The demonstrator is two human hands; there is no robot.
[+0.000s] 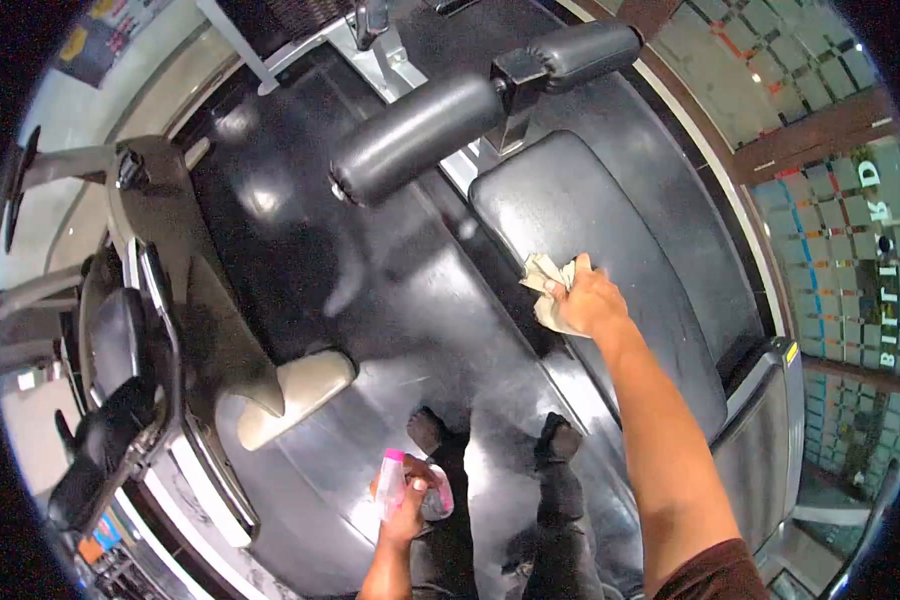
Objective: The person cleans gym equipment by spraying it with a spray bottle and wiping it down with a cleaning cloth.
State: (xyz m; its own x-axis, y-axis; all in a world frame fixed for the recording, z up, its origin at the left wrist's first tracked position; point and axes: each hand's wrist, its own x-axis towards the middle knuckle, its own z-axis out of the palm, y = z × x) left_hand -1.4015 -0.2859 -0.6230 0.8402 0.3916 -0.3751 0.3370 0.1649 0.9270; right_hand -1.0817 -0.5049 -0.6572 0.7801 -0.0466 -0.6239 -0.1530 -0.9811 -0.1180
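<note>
Low on the left, the left hand (407, 505) is bent up at the wrist, its grip wrapped tight around a small spray bottle (394, 483) with a pink cap, held above the dark floor (390, 300) near two black shoes (490, 435). Any label on the bottle is too small to read. Further right, the right arm is stretched out straight, and the right hand (590, 300) pinches a crumpled cloth (548, 290) flat against the black seat pad (590, 230). On the far right, glass panels (850, 230) show letters, but they are blurry and partly cut off.
</note>
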